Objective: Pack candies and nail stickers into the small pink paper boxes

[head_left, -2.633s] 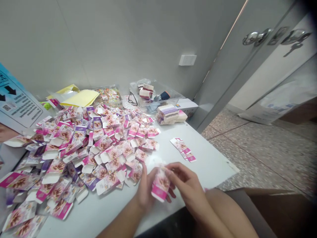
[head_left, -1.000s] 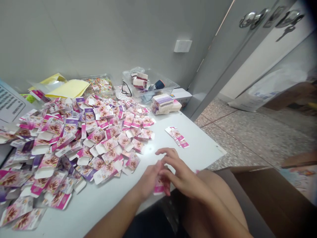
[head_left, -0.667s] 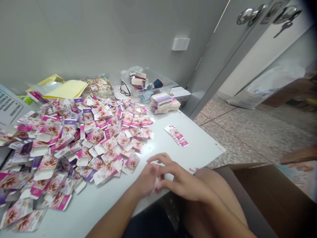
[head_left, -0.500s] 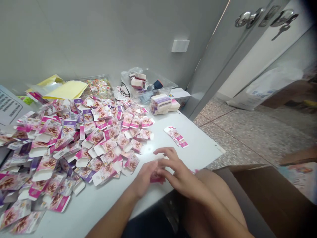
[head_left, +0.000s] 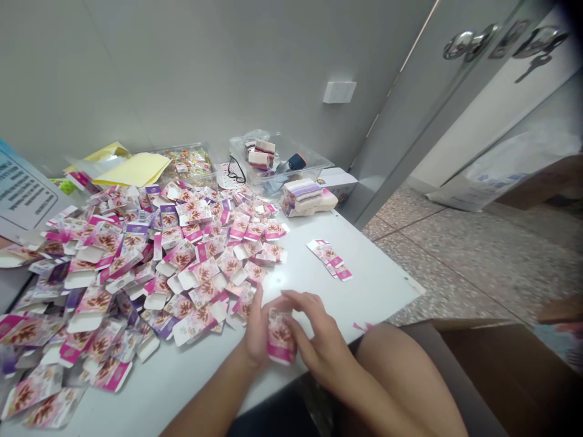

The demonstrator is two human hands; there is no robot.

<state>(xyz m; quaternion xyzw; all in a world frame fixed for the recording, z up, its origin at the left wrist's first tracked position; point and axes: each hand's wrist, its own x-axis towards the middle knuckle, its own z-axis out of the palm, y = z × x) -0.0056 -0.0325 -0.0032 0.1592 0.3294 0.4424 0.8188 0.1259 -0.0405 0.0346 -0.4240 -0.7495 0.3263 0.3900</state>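
A small pink-and-white printed carton (head_left: 279, 341) stands between my two hands, just above the white table's near edge. My left hand (head_left: 257, 332) is closed against its left side, thumb pointing up. My right hand (head_left: 319, 335) curls over from the right, its thumb and fingers on the carton's right side and top. How far the carton's upper end is folded is hidden by the fingers. To the left spreads a heap of similar cartons (head_left: 200, 282), several with open white flaps. Flat, unfolded cartons (head_left: 330, 260) lie on the table beyond my right hand.
Bundled stacks of flat cartons (head_left: 304, 198) stand at the table's back, beside a clear plastic bin (head_left: 314, 164). Glasses (head_left: 235, 170) and yellow paper (head_left: 136, 170) lie near the wall. An open cardboard box (head_left: 496, 370) is at the right, past my knee.
The carton has been turned more upright, its printed face now showing between my hands. My right hand has come down and around its side. The view has shifted slightly.
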